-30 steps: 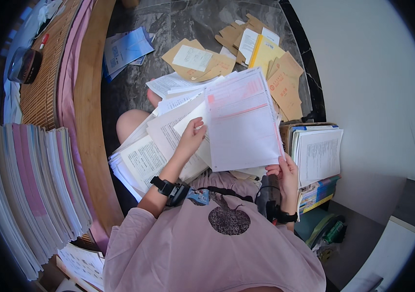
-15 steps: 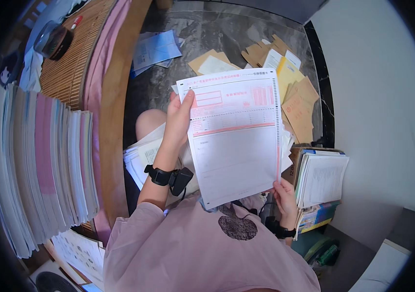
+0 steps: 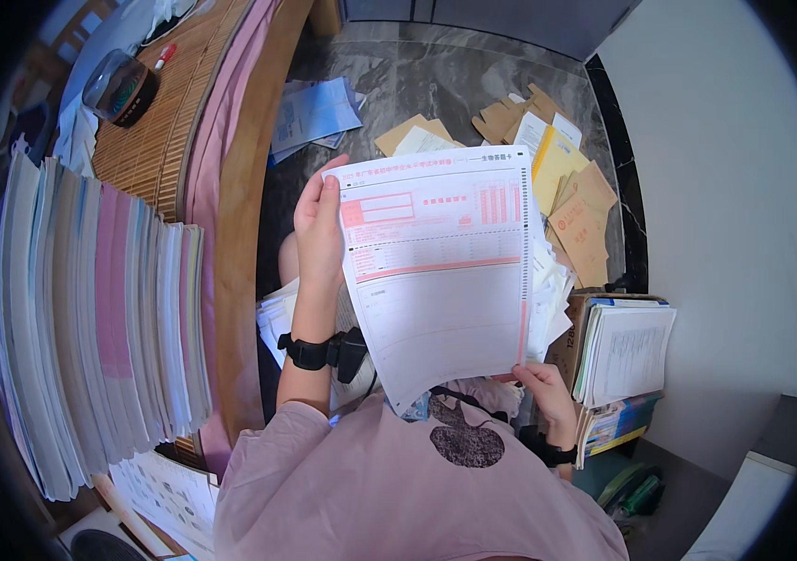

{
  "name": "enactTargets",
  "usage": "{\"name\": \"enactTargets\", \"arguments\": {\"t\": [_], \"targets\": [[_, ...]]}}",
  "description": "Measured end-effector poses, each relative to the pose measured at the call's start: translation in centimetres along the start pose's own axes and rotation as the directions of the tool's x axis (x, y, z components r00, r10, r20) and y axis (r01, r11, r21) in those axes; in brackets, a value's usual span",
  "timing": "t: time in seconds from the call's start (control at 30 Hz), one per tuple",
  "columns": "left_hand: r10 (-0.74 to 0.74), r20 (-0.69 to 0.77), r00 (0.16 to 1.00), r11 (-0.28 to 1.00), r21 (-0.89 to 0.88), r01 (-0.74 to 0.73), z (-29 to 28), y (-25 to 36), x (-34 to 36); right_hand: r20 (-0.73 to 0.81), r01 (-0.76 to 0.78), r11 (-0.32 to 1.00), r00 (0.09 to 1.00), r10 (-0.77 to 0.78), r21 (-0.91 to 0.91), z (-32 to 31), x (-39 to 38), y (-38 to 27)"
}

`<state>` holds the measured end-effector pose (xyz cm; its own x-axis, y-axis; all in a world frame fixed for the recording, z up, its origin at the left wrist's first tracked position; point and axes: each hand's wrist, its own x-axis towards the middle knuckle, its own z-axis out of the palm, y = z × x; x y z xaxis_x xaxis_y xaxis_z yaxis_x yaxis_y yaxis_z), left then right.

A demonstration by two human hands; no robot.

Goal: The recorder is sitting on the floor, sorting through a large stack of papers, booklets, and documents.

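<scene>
A white answer sheet (image 3: 445, 327) with red printed boxes and a dashed line is held up in front of me. At its upper left corner my left hand (image 3: 318, 210) is closed, thumb on the front and fingers behind. My right hand (image 3: 545, 388) pinches the lower right corner between thumb and fingers. The lower left corner of the sheet hangs near my shirt, and its lower part bows a little. Behind it, partly hidden, white papers (image 3: 550, 290) lie to the right, and more papers (image 3: 274, 313) lie by my left forearm.
Brown envelopes (image 3: 584, 224) and a yellow folder (image 3: 556, 159) lie on the dark marble floor (image 3: 436, 70). Blue packets (image 3: 317, 112) are at the far left. A tall stack of books (image 3: 90, 327) stands left, by a wooden rail (image 3: 247, 187). A box of papers (image 3: 628, 346) stands right.
The sheet has shifted slightly left and down with both hands still on it, and its lower part bows more. My view has turned a little, so the surroundings appear further right.
</scene>
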<state>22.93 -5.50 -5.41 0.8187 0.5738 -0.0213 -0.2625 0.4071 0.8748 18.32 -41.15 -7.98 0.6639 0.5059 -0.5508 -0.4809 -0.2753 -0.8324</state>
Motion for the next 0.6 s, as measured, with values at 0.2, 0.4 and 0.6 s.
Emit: {"name": "enactTargets", "arguments": {"t": [0.2,0.4,0.6], "targets": [[0.048,-0.007,0.999,0.998,0.049,-0.047,-0.2,-0.1,0.2,-0.016,0.002,0.996,1.0,-0.003,-0.086,0.7,0.3,0.3],[0.051,0.008,0.999,0.997,0.056,-0.052,0.4,-0.3,0.2,-0.081,0.071,0.973,0.993,-0.091,-0.22,1.0,1.1,1.6],[0.033,0.023,0.999,0.997,0.075,-0.035,1.0,-0.8,0.5,-0.178,0.06,0.994,0.981,-0.077,-0.095,1.9,2.0,0.9]]}}
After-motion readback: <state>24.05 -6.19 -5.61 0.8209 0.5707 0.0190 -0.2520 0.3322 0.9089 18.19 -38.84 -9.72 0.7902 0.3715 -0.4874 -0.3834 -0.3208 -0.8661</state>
